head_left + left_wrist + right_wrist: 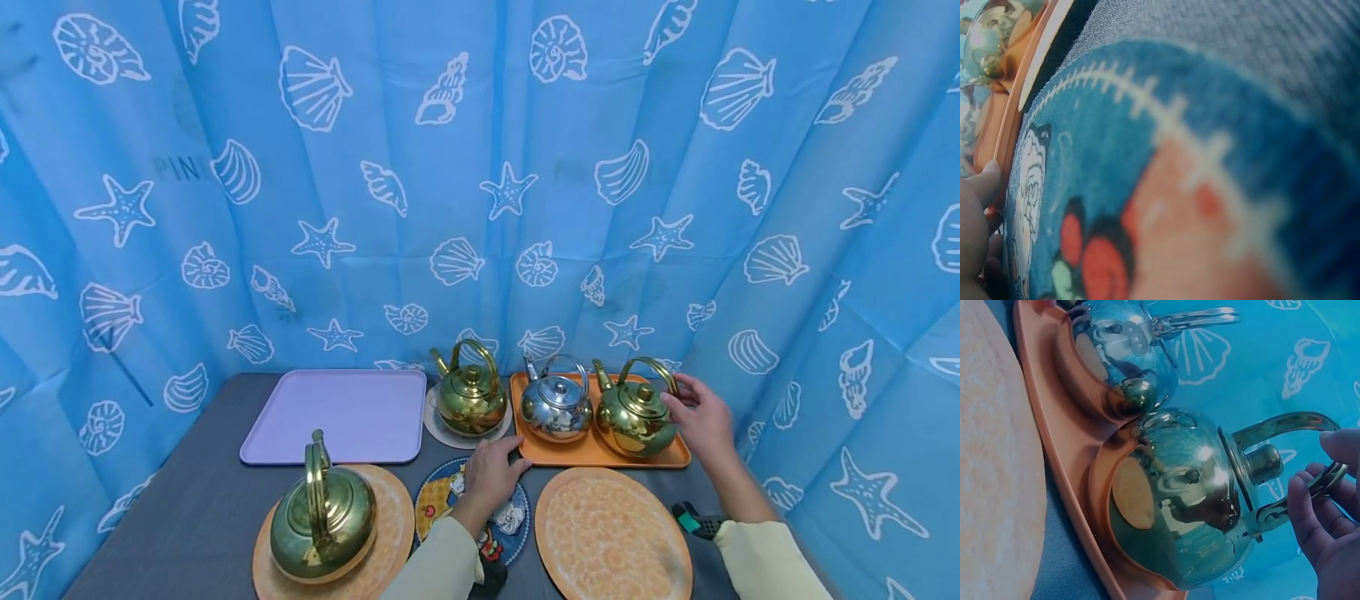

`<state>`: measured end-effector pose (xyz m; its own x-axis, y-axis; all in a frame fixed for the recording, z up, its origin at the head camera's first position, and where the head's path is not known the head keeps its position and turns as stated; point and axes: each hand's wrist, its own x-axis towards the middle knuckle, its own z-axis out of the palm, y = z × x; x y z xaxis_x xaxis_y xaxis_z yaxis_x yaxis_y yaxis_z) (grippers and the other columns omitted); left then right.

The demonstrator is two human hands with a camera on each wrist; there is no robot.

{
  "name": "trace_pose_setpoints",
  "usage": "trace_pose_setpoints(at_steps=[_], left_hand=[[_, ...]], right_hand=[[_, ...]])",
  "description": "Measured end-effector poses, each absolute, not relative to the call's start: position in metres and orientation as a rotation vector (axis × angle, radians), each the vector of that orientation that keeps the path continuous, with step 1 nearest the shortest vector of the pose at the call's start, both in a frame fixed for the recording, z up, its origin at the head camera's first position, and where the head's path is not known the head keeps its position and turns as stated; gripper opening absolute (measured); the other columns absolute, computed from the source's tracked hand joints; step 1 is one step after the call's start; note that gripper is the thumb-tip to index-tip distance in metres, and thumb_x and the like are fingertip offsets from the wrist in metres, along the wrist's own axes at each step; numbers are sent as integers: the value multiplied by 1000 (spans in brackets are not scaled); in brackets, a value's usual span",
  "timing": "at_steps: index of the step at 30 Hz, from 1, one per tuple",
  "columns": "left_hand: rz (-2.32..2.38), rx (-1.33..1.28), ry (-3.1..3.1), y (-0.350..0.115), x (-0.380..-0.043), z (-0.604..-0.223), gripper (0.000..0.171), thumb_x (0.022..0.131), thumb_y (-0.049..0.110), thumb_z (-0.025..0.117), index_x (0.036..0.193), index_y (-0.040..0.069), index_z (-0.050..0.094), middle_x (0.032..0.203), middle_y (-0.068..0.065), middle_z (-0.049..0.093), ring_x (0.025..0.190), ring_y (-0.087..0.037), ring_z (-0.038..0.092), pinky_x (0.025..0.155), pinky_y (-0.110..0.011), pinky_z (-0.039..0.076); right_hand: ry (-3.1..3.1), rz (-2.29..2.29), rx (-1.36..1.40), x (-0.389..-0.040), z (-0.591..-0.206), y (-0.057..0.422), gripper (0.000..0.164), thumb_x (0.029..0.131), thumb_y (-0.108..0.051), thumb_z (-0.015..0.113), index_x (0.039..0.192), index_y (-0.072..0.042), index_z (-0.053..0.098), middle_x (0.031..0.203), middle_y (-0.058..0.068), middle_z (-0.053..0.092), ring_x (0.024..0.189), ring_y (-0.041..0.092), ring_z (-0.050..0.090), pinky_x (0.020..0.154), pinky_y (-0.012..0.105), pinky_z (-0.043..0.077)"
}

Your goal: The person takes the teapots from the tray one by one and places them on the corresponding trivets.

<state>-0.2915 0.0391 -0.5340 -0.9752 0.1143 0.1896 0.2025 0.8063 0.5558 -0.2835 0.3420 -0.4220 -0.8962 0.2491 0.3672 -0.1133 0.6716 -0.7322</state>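
My right hand (701, 417) grips the back of the arched handle of a shiny gold kettle (636, 421). In the right wrist view, the thumb and fingers (1310, 512) bend round that handle. The kettle stands on the right part of an orange tray (543, 454), beside a silver kettle (557, 408) on the same tray. At the tray's front left corner, my left hand (491, 471) touches the rim with thumb and fingertips. Seen from the left wrist, the thumb (988, 178) lies against the tray's edge; the other fingers are partly hidden.
Another gold kettle (471, 400) stands on a pale round mat (442, 427). A larger gold kettle (322, 521) sits on a round tan mat (393, 500) at front left. There are also a lilac tray (337, 417), a blue cartoon mat (442, 487) and a second tan mat (611, 533).
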Motion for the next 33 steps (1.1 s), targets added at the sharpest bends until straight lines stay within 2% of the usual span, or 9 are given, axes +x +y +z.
trace_pose_setpoints(at_steps=[3,5,8,10,18,24,33], left_hand=[[-895,-260,-2846,39,-291,-534,43,87,42,71,129,29,66,125,14,63,86,-11,52,72,-29,45],[-895,-274,-2843,39,-290,-534,43,87,42,71,128,29,66,125,14,63,88,-12,54,73,-30,46],[-892,-275,-2849,39,-288,-534,43,88,43,71,128,29,66,125,14,64,88,-12,54,73,-30,47],[-893,-266,-2849,39,-288,-534,43,87,43,71,128,30,66,124,14,64,87,-11,54,72,-29,47],[-887,-230,-2876,41,-291,-535,43,87,44,71,129,31,65,124,16,63,85,-9,51,70,-28,44],[-915,-227,-2879,41,-292,-535,43,87,42,71,128,31,65,123,16,63,84,-10,50,70,-28,44],[-921,-215,-2878,39,-293,-532,41,87,42,72,127,32,67,121,16,65,82,-10,50,68,-28,43]], right_hand=[[-2438,1104,-97,-285,-421,341,45,98,-20,59,139,-2,50,113,26,62,77,0,56,64,36,57],[-2426,1103,-91,-285,-421,340,44,98,-18,60,138,-2,51,111,25,63,76,6,60,62,36,57],[-2414,1085,-65,-285,-422,340,44,97,-14,62,138,-3,52,108,25,63,77,24,64,60,37,57],[-2414,1066,-40,-285,-423,340,44,97,-12,62,139,-4,53,105,24,63,76,30,65,59,37,56],[-2424,962,42,-283,-424,340,41,98,-9,59,138,-4,55,95,20,61,65,30,63,53,25,50],[-2444,893,46,-283,-423,338,39,99,-10,57,138,-4,55,91,16,56,66,31,61,53,27,47],[-2410,831,58,-283,-424,339,38,100,-9,55,137,-5,55,92,16,59,63,29,61,52,26,48]])
